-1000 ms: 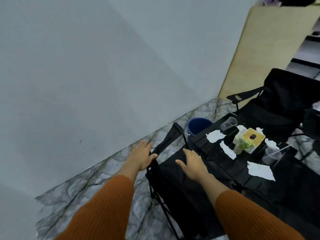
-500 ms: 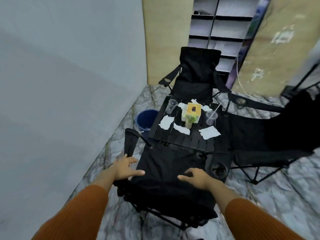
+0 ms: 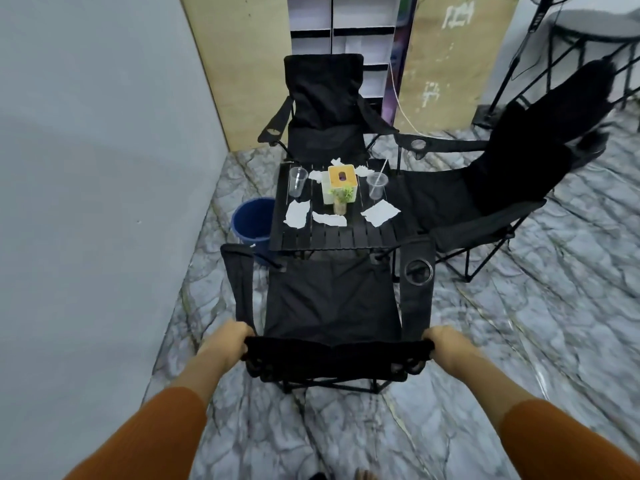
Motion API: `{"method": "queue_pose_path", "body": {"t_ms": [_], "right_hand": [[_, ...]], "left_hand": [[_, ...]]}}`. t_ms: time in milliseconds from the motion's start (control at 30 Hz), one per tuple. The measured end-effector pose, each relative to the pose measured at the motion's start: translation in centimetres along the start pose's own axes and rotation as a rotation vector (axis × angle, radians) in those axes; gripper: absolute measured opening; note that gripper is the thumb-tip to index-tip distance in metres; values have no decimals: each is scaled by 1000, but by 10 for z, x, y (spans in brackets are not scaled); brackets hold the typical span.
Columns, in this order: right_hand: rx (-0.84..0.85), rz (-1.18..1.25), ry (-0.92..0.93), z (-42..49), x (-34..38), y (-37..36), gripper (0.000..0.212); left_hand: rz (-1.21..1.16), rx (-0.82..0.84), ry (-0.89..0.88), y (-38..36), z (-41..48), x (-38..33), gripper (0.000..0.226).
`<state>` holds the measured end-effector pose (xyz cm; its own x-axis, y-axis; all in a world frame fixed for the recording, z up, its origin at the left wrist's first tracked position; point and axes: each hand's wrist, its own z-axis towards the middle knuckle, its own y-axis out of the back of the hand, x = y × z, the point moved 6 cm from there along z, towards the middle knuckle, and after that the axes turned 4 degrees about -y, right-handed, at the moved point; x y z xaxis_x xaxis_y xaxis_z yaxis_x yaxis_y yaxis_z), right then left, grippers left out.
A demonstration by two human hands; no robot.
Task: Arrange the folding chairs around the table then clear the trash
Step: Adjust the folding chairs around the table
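A black folding chair [image 3: 332,306] stands unfolded right in front of me, its seat facing the small black slatted table [image 3: 332,233]. My left hand [image 3: 227,342] grips the left end of its backrest top, and my right hand [image 3: 450,344] grips the right end. Two more black folding chairs stand at the table: one on the far side [image 3: 322,109], one on the right [image 3: 502,188]. Torn white paper scraps [image 3: 298,213], two clear plastic cups [image 3: 298,180] and a tissue box [image 3: 341,181] with a small plant lie on the table.
A blue bucket [image 3: 252,220] sits on the marble floor left of the table, close to the grey wall [image 3: 104,168]. Wooden boards and a white shelf unit stand behind the far chair. A round stool with black legs [image 3: 588,32] is at the back right.
The view swung from the wall to face the table. My hands moved from the chair's seat and arm back to the two ends of its backrest and now grip it; the chair stands squarely at the table.
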<state>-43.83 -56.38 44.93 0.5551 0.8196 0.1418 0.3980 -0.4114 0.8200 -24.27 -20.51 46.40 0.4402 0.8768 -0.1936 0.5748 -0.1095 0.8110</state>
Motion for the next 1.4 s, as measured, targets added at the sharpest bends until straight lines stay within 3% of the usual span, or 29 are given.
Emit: {"method": "queue_pose_path", "body": {"t_ms": [167, 333, 600, 733, 867, 1000, 1100, 1233, 1400], "right_hand": [[-51, 17, -10, -7, -23, -2, 17], [-96, -5, -101, -3, -57, 2, 19], [-184, -44, -70, 23, -53, 23, 30], [-113, -45, -12, 15, -48, 21, 29], [-9, 71, 117, 10, -46, 27, 13], [33, 212, 170, 9, -42, 48, 41], [-52, 281, 194, 21, -35, 69, 52], [-87, 319, 215, 60, -14, 82, 36], [-34, 307, 163, 140, 14, 61, 43]], "left_hand": [[-111, -81, -32, -10, 6, -9, 45], [-160, -197, -91, -18, 8, -35, 39], [-174, -232, -38, -11, 5, -34, 34], [-230, -183, -47, -10, 1, -31, 35], [-241, -164, -172, 0, -10, -27, 24], [-265, -72, -182, 18, -7, -34, 27], [-262, -142, -169, 44, 10, -48, 37], [-304, -245, -185, 69, 50, -75, 38], [-245, -154, -129, 45, 139, -90, 43]]}}
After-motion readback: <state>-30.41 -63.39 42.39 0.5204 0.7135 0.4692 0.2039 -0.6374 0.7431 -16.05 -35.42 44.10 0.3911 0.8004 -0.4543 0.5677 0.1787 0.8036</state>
